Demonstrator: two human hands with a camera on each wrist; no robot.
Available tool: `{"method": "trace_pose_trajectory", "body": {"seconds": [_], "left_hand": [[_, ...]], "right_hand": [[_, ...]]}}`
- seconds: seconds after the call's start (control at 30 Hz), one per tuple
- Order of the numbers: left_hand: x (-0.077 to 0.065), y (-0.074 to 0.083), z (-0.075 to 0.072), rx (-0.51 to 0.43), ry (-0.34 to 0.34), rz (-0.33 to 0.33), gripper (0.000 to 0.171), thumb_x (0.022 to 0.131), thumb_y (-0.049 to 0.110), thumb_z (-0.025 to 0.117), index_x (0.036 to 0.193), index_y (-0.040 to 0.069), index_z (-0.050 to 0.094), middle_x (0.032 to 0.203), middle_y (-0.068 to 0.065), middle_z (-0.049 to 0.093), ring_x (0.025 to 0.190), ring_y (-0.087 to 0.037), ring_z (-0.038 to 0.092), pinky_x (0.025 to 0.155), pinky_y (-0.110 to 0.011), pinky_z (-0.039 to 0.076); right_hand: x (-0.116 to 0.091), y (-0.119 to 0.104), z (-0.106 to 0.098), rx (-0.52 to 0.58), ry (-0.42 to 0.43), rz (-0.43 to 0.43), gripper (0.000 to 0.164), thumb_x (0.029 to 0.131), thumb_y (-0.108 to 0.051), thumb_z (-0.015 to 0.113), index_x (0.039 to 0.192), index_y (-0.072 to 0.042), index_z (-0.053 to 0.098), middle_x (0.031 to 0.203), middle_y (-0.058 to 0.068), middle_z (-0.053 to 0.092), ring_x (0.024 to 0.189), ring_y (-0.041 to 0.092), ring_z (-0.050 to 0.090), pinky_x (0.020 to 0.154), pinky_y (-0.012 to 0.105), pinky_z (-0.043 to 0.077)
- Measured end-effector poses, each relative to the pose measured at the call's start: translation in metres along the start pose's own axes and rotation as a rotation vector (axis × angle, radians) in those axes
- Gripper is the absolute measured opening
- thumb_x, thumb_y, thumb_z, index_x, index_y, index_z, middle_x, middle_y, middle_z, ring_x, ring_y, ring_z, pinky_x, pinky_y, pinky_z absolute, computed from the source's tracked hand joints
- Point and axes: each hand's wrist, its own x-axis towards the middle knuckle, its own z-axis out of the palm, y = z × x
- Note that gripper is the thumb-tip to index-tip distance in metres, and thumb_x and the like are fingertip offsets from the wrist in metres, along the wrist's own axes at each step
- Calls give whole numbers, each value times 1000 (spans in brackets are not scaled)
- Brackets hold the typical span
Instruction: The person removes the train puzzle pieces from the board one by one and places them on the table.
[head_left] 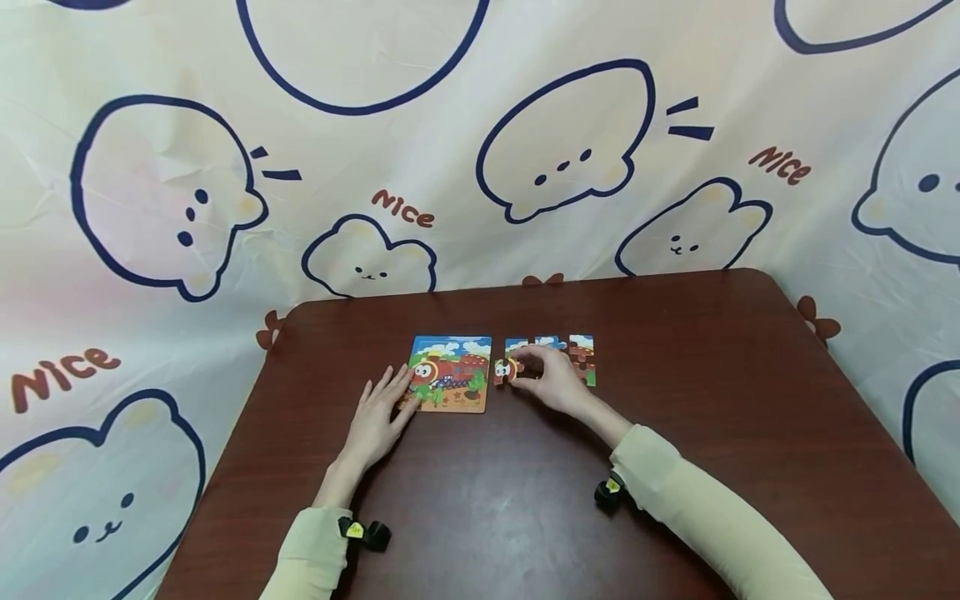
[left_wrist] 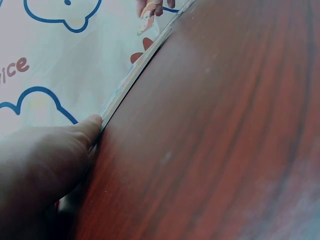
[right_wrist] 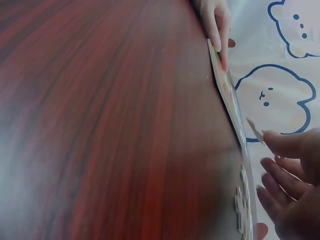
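Note:
My left hand (head_left: 381, 419) rests at the left edge of a square puzzle board (head_left: 453, 392), its fingers extended and their tips on the picture. The board shows a red train with a white-eyed face, clouds above and green plants below. Just right of the board, my right hand (head_left: 553, 379) pinches a puzzle piece (head_left: 502, 371) with a face printed on it, between thumb and fingers. From the right wrist view, this thin piece (right_wrist: 255, 130) is raised off the table and tilted. More puzzle pieces (head_left: 582, 346) lie under and beyond the right hand, which partly hides them.
The dark brown wooden table (head_left: 480, 500) extends toward me and to both sides. Behind it hangs a pale cloth (head_left: 420, 150) with cartoon bear outlines. Each sleeve cuff carries a black wrist camera (head_left: 367, 533).

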Motion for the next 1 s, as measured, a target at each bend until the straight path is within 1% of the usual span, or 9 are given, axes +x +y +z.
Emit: {"method": "trace_pose_trajectory", "body": {"seconds": [0.13, 0.2, 0.27, 0.4, 0.53, 0.67, 0.8, 0.9, 1.0], "left_hand": [[-2, -1, 1, 2, -11, -3, 65, 112, 32, 65, 169, 8, 44, 176, -16, 42, 169, -42, 29, 137, -70, 15], [-2, -1, 1, 0, -9, -4, 65, 111, 31, 65, 169, 8, 44, 176, -17, 42, 169, -42, 29, 137, -70, 15], [-3, -1, 1, -3, -4, -8, 65, 111, 31, 65, 168, 8, 45, 175, -16, 42, 169, -42, 30, 137, -70, 15], [-2, -1, 0, -3, -2, -9, 64, 112, 31, 65, 168, 8, 45, 176, -16, 42, 169, -41, 29, 137, -69, 14], [-2, -1, -1, 11, -12, -7, 65, 113, 34, 64, 169, 9, 43, 177, -15, 40, 170, -41, 27, 137, -69, 14], [-1, 0, -1, 15, -10, -4, 65, 113, 35, 63, 170, 10, 43, 177, -15, 40, 170, -40, 27, 138, -68, 14], [-1, 0, -1, 10, 7, 5, 65, 112, 34, 64, 169, 9, 44, 176, -16, 42, 169, -42, 30, 137, -69, 15], [-2, 0, -1, 15, 11, 11, 64, 112, 34, 64, 168, 8, 45, 175, -17, 43, 168, -43, 31, 136, -70, 17], [-3, -1, 0, 9, 1, 4, 65, 112, 34, 63, 169, 8, 45, 176, -17, 42, 168, -42, 30, 137, -69, 16]], "right_hand": [[-3, 7, -1, -84, -6, -38, 38, 95, -10, 87, 131, -5, 77, 146, 18, 69, 141, 41, 61, 115, 60, 54], [-2, 11, -2, -110, -12, -56, 39, 94, -11, 88, 131, -5, 77, 152, 19, 66, 150, 43, 54, 121, 63, 48], [-1, 16, -2, -131, -19, -76, 39, 95, -13, 87, 132, -4, 77, 156, 20, 63, 154, 44, 50, 125, 65, 44], [0, 23, -3, -149, -28, -99, 39, 96, -15, 87, 132, -4, 77, 159, 20, 61, 159, 46, 44, 128, 69, 37], [-1, 27, -6, -161, -27, -98, 40, 97, -16, 86, 133, -4, 76, 161, 19, 60, 164, 45, 38, 129, 72, 33], [-1, 31, -8, -171, -31, -108, 41, 97, -16, 86, 135, -3, 76, 162, 20, 59, 165, 44, 36, 129, 72, 33], [1, 34, -9, -200, -43, -123, 42, 98, -17, 85, 136, -3, 75, 163, 22, 57, 165, 46, 34, 129, 73, 32], [1, 35, -9, -221, -59, -119, 45, 98, -19, 85, 139, -4, 74, 165, 22, 54, 166, 47, 32, 131, 73, 31], [1, 34, -9, -236, -64, -127, 50, 98, -20, 86, 143, -5, 72, 166, 23, 53, 165, 47, 33, 131, 71, 33]]}}
